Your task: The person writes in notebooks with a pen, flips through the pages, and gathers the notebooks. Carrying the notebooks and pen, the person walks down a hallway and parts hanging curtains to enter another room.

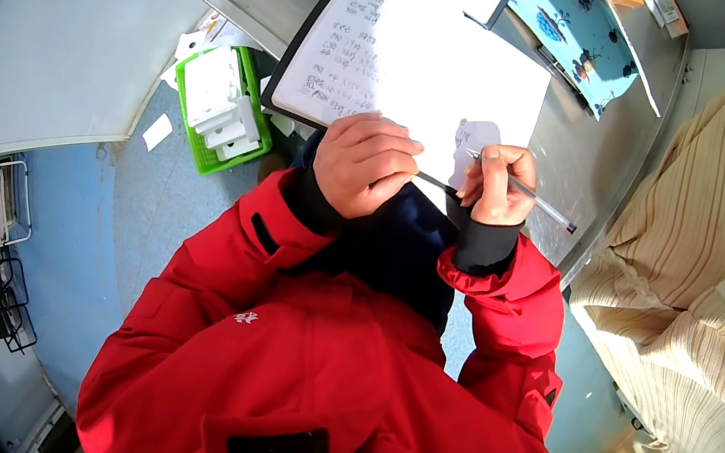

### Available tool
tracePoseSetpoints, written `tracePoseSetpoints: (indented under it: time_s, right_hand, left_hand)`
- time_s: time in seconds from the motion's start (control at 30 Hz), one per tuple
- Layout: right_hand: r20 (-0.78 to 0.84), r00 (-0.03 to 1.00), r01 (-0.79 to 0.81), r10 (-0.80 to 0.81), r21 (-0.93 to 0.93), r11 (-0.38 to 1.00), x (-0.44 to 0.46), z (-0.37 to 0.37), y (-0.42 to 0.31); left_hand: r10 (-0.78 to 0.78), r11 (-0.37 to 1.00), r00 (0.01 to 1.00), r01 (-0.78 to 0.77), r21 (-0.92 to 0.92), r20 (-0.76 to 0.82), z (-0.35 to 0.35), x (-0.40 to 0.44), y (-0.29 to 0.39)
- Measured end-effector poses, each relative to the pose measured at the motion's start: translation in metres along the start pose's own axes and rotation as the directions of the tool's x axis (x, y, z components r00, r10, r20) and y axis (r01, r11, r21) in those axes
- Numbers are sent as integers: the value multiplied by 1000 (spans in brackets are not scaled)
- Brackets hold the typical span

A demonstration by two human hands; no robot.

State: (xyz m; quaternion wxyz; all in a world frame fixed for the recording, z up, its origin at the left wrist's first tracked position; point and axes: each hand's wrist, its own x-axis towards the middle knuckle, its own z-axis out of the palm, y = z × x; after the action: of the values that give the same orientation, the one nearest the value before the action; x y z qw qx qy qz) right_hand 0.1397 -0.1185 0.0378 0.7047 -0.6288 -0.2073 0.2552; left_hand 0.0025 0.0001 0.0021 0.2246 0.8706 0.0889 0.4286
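Note:
An open notebook [422, 76] with a black cover lies before me, its left page filled with handwritten lines and its right page mostly bare and brightly lit. My left hand [364, 163] is on the notebook's near edge, fingers bent together over the page and thumb below the edge. Between the thumb and fingers of my right hand [504, 182] is a clear-barrelled pen [545, 207]. Its tip is by a few written marks on the right page, inside the hand's shadow; whether it touches the paper I cannot tell.
The notebook rests on a metal table [580, 151]. A blue patterned folder or box [579, 34] stands at the back right. Left on the floor sits a green basket [208, 161] holding white boxes. Striped cloth [702, 212] hangs at right; a black wire rack [5, 267] is far left.

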Motion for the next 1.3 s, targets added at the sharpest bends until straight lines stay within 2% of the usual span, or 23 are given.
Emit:
tracePoseSetpoints:
  time_s: [0.3, 0.6, 0.9, 1.3]
  right_hand:
    - [-13, 1000, 4, -4, -44, 999, 0, 0, 0]
    - [65, 997, -37, 40, -56, 998, 1, 1, 3]
    - [119, 993, 1, 20, -173, 985, 1, 7, 4]
    - [106, 993, -35, 49, -125, 992, 1, 6, 8]
  left_hand:
    - [-1, 1000, 1000, 1, 4, 0, 0, 0, 0]
    - [4, 1000, 1000, -4, 2, 9, 0, -1, 0]
    - [-28, 999, 997, 26, 18, 69, -5, 2, 4]
    - [-38, 998, 998, 35, 60, 46, -1, -3, 2]
